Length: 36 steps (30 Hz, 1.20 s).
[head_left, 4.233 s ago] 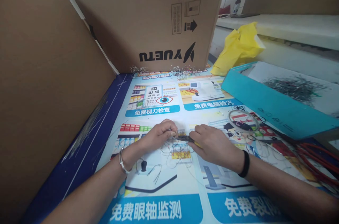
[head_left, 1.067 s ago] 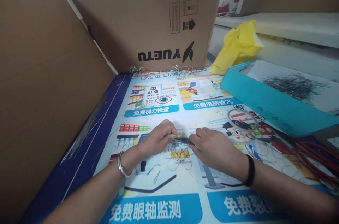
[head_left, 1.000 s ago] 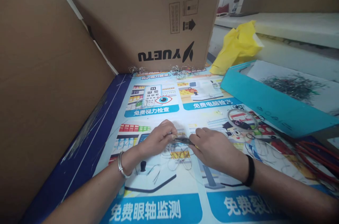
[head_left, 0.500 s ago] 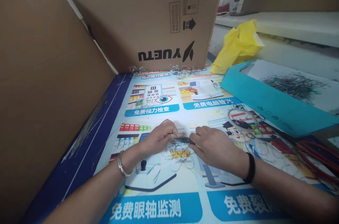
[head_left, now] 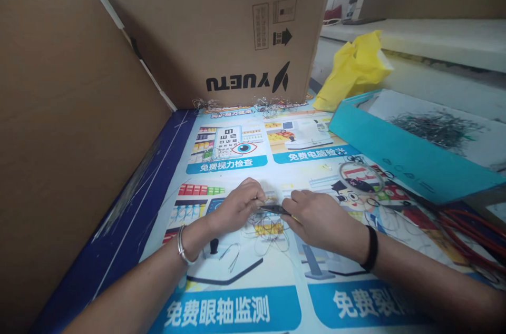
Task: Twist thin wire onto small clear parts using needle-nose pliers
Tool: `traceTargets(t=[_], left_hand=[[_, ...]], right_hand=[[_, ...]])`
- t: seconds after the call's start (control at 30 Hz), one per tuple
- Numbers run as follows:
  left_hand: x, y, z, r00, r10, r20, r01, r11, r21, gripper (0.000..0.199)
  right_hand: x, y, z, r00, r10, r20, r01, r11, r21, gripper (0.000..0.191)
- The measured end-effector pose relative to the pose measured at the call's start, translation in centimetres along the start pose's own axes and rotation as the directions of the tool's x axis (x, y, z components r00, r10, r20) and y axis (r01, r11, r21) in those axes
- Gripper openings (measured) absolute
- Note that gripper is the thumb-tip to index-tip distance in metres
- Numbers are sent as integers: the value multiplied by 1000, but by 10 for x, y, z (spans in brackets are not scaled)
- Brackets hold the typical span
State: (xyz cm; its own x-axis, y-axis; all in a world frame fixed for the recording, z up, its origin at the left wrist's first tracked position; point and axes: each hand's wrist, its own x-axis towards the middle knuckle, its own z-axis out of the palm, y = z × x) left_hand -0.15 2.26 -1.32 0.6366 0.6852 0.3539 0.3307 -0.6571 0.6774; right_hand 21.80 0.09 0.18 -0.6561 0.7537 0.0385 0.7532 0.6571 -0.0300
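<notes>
My right hand (head_left: 312,215) is closed round dark metal pliers (head_left: 272,208), whose jaws point left toward my other hand. Fingers pinched together, my left hand (head_left: 242,205) holds thin wire right at the plier tips; the exact grip is hidden by the fingers. Below and between both hands lies a loose tangle of thin wire (head_left: 272,236) on the printed sheet (head_left: 229,305). A short bent wire piece (head_left: 234,256) rests nearer to me, under the left wrist.
Cardboard panels (head_left: 221,18) stand at the left and back, with wire clumps (head_left: 271,106) at their foot. To the right are a turquoise box (head_left: 411,157) holding many dark wire pieces (head_left: 438,128), a yellow bag (head_left: 351,68), a wire coil (head_left: 361,177) and red cables (head_left: 470,234).
Almost nothing differs. My right hand and the pliers have shifted very slightly to the left; my left hand stays in place.
</notes>
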Motion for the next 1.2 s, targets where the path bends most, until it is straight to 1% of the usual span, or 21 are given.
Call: traceTargets(t=[0.4,1.03,1.2], left_hand=[[1,1,0,1000,0,-16,0,1000,19,29],[1,1,1,1000,-1,-23,1,999,32,29],[1,1,-3,999,-49,13,49,999,2,24]], right_hand=[[1,-2,0,1000,11,23,-11,1000,-13,16],[2,0,3,1000,-6,14,6,1000,1,16],[0,-1,1,1000,-1,0,1,1000,5,16]])
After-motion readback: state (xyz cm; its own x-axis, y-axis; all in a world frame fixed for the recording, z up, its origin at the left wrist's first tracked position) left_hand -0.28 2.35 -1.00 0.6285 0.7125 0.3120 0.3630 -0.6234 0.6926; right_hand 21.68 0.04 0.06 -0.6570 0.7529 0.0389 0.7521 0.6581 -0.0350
